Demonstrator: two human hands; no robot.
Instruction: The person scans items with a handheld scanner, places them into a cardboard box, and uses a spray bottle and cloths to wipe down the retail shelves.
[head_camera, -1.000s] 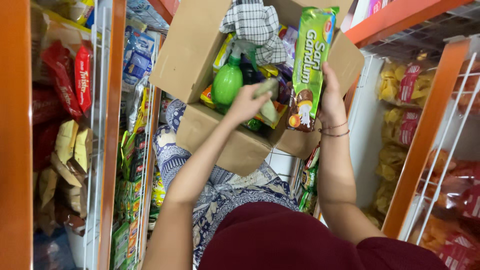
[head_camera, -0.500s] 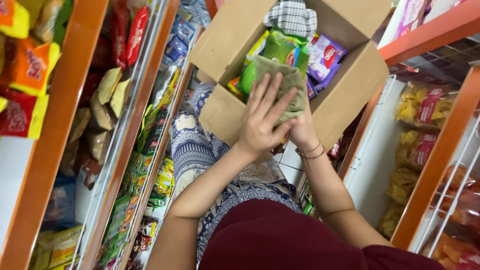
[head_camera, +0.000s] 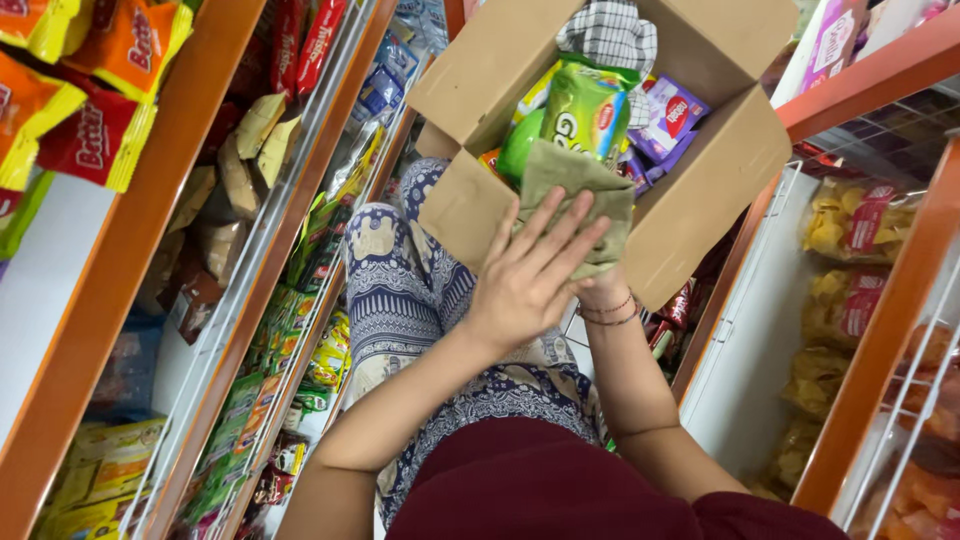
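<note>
Orange shelving (head_camera: 120, 260) lined the narrow aisle on both sides, its left racks hung with red and yellow snack packs (head_camera: 95, 135) and rows of green sachets (head_camera: 300, 300) lower down. Between them the person sat in patterned trousers with an open carton (head_camera: 700, 200) on the lap. The left hand (head_camera: 525, 280) lay flat, fingers spread and not clenched, pressed on an olive cloth (head_camera: 575, 190) just over the carton's near wall. The right hand was almost wholly hidden under that cloth (only the wrist with its thin bracelets (head_camera: 610, 310) showed), so I could not tell its grip. A green packet (head_camera: 585, 110) stood in the carton just behind the cloth, purple packs (head_camera: 665, 120) beside it and a checked cloth (head_camera: 610, 35) at the back. To wipe well, the cloth probably wanted even pressure from the flat palm, with the lower hand steadying whatever it wrapped. Yellow crisp bags (head_camera: 850, 225) filled the right racks.
</note>
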